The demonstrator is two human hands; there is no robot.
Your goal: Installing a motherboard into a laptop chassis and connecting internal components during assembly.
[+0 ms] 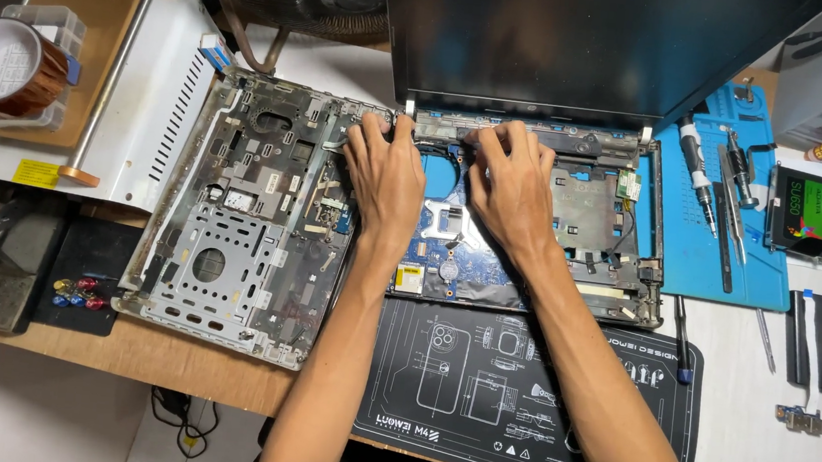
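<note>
While both hands press laptop base [532,223] | board inside (blue) | lid up

Bare forearms, no sleeves; left hand [385,175], right hand [509,185] ungloved.

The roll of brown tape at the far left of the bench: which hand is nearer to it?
Left. The left hand rests on the opened laptop base, across the removed cover from the roll of brown tape; the right hand lies farther right on the base.

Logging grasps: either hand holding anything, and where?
Nothing lifted. Left hand and right hand rest fingertips on the open laptop base near its hinge edge.
</note>
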